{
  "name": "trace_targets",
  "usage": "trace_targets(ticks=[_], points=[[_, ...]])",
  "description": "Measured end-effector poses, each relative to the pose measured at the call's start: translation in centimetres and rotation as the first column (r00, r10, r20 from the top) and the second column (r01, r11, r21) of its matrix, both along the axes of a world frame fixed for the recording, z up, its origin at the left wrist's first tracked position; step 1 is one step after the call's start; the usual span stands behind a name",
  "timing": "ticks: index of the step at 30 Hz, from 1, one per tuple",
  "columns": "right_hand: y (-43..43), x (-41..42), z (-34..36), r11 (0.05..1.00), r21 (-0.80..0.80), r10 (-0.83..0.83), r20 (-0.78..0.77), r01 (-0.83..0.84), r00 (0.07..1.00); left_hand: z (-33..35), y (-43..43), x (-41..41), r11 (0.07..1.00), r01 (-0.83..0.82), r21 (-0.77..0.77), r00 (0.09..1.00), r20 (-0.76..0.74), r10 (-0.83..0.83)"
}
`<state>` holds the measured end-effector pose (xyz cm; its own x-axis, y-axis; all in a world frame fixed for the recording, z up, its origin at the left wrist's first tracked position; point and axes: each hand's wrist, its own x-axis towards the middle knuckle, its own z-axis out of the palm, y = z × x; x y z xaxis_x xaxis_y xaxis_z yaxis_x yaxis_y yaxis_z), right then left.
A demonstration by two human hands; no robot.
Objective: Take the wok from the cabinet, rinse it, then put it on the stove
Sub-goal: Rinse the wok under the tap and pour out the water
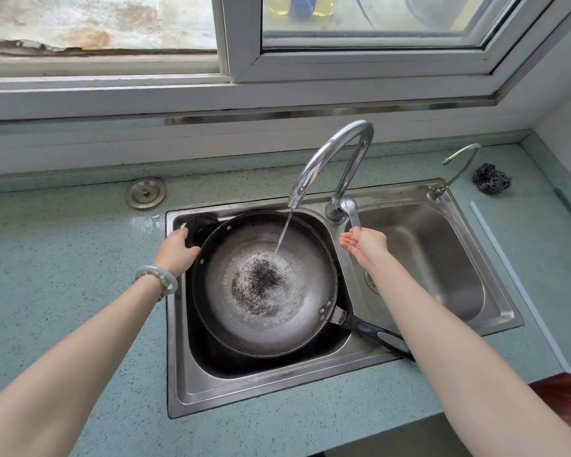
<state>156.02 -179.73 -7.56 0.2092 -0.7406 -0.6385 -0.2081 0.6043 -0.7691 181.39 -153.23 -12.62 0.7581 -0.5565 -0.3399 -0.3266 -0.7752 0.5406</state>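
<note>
Over in the left basin of the sink [261, 390], your wok [228, 311] sits under the running tap [337, 150]. Tilt and swirl it so the water carries that dark grit [261, 278] out of the middle instead of pooling. Your left hand [178, 248] has its fingers curled round the small black handle [198, 225] on the wok's far-left rim; your right hand [365, 243] is flat and relaxed, fingers straight, just touching the tap lever [349, 207].

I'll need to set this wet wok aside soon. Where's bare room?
Right basin is bare; so is the countertop left of the sink, nearer than the round cap. Crowded: the wok fills the left basin; scrubber at back right.
</note>
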Motion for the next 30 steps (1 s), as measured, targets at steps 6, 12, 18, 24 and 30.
trace_targets(ticks=[6,12,18,24,30], points=[[-0.6,-0.3,-0.1,0.999,0.047,-0.001,0.01,0.001,1.0,0.0,0.0,0.0,1.0,0.0,-0.015,1.0,0.013,0.001],[-1.6,0.4,0.0,0.997,0.067,-0.052,0.049,0.048,0.997,0.2,0.0,0.0,1.0,0.02,-0.023,1.0,0.014,-0.02],[-2.1,1.2,-0.2,0.998,0.043,0.048,-0.074,-0.044,0.996,0.1,-0.1,0.0,1.0,0.013,-0.016,1.0,0.021,-0.013],[-2.6,1.7,-0.5,0.996,0.02,0.091,-0.158,-0.089,0.983,0.2,0.0,-0.1,1.0,0.006,-0.002,1.0,0.012,-0.006],[-2.7,1.7,-0.4,0.995,0.033,0.096,-0.15,-0.092,0.984,0.4,0.0,-0.1,1.0,-0.011,0.021,1.0,-0.009,0.012]])
